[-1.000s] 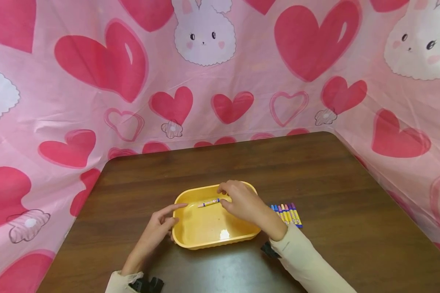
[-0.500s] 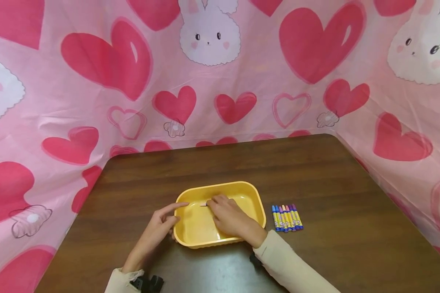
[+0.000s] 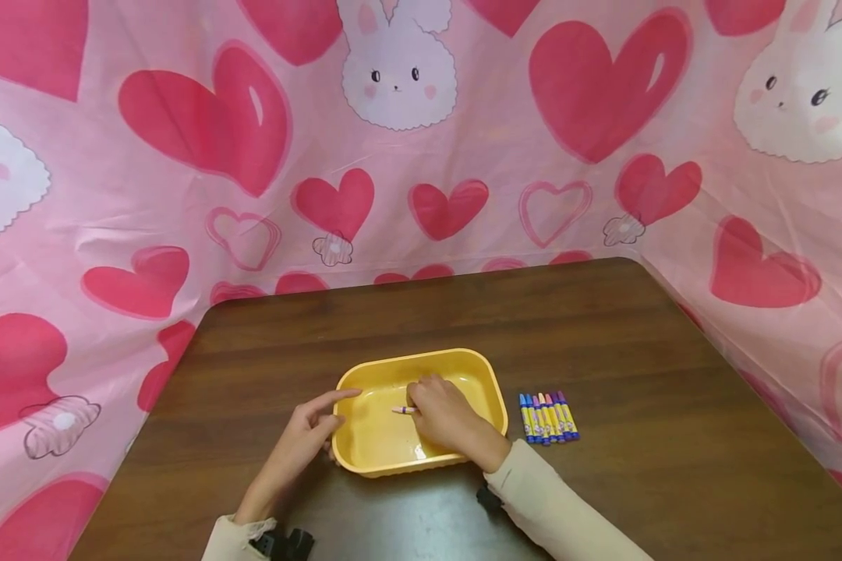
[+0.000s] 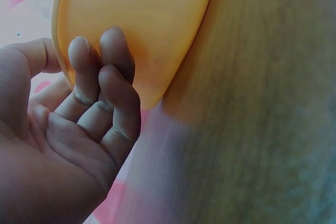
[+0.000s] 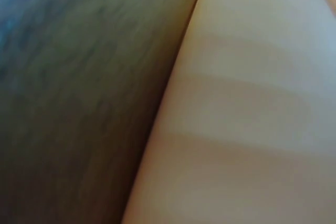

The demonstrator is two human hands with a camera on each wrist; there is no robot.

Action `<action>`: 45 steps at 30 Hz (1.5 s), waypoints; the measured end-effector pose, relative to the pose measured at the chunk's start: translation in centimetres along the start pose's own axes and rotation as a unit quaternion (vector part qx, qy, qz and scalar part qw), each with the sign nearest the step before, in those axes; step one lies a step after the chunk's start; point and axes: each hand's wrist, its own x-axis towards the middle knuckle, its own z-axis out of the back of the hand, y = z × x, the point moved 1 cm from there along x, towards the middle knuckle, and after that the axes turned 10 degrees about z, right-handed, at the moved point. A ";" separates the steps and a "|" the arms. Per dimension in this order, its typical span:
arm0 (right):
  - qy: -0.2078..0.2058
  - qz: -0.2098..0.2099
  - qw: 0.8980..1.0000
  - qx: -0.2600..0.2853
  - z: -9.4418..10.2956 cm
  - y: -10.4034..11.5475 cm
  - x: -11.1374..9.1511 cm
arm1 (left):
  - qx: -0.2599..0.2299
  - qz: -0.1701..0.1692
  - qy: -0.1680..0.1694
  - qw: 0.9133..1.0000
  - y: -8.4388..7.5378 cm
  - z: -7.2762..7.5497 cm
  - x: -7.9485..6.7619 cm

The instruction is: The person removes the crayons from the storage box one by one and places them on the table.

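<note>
A yellow plastic tray [image 3: 372,460] stands on the table in the head view. My left hand [image 3: 304,432] holds its left end, with thumb and index finger over the rim. The left wrist view shows the other fingers [image 4: 118,100] bent against the tray's outer wall [image 4: 163,19]. Inside the tray, my right hand [image 3: 449,417] grips a crayon [image 3: 401,410]; its pale pink tip and dark band stick out to the left, and the rest is hidden by the hand. The right wrist view has only the tray's side wall [image 5: 241,114], without the hand.
To the right of the tray, several crayons [image 3: 549,418] with yellow wrappers lie side by side in a row on the brown wooden table [image 3: 645,467]. A pink cloth [image 3: 393,156] with hearts and rabbits hangs behind and at both sides of the table.
My right hand came down into the tray and took hold of the crayon lying there, then drew it slightly toward the tray's near side. The left hand has stayed on the rim.
</note>
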 end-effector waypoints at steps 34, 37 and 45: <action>-0.117 -0.025 0.993 0.016 3.6 0.5 -1.0 | 0.016 -0.002 -0.017 1.000 -0.3 0.1 0.2; -0.138 -0.026 0.990 0.021 4.8 0.3 -1.9 | 0.018 0.004 -0.025 1.000 -0.2 0.2 0.3; -0.145 -0.055 0.988 0.011 6.5 -0.8 -4.2 | 0.017 -0.003 -0.008 1.000 -0.1 0.2 0.3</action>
